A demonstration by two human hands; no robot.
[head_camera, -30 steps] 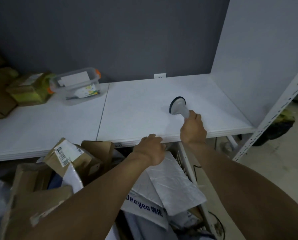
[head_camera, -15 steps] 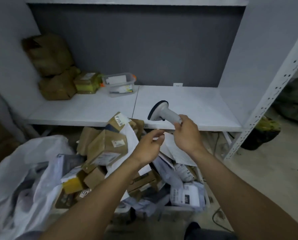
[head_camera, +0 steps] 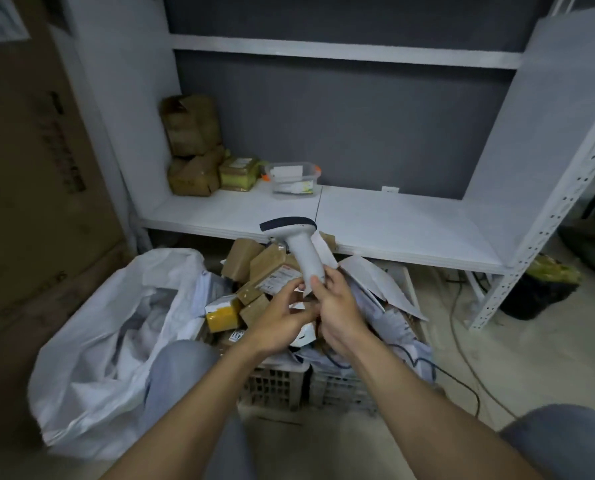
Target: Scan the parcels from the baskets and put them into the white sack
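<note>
I have the right grip [head_camera: 337, 308] wrapped round the lower handle of the white scanner [head_camera: 301, 249], which stands upright with its dark-capped head at the top, level with the front edge of the low shelf [head_camera: 403, 226]. My left grip [head_camera: 282, 320] sits just beside the right one, its fingers reaching to the bottom of the handle. They are blurred, so I cannot tell whether they pinch it or only come near.

Both grips hover above the two baskets [head_camera: 275, 382], which stand side by side on the floor against the shelf's front edge. They are heaped with parcels: brown cardboard boxes [head_camera: 264, 263] towards the left, a yellow and white box [head_camera: 223, 313] at the left rim, and pale mailer bags [head_camera: 379, 284] spilling over the right side.

The white sack [head_camera: 109, 327] slumps on the floor just left of the baskets, its mouth open towards them, with grey wrapped items showing inside.

On the shelf, a clear plastic tub [head_camera: 294, 176] sits near the back edge, and brown wrapped bundles [head_camera: 192, 143] are stacked in the back left corner
</note>
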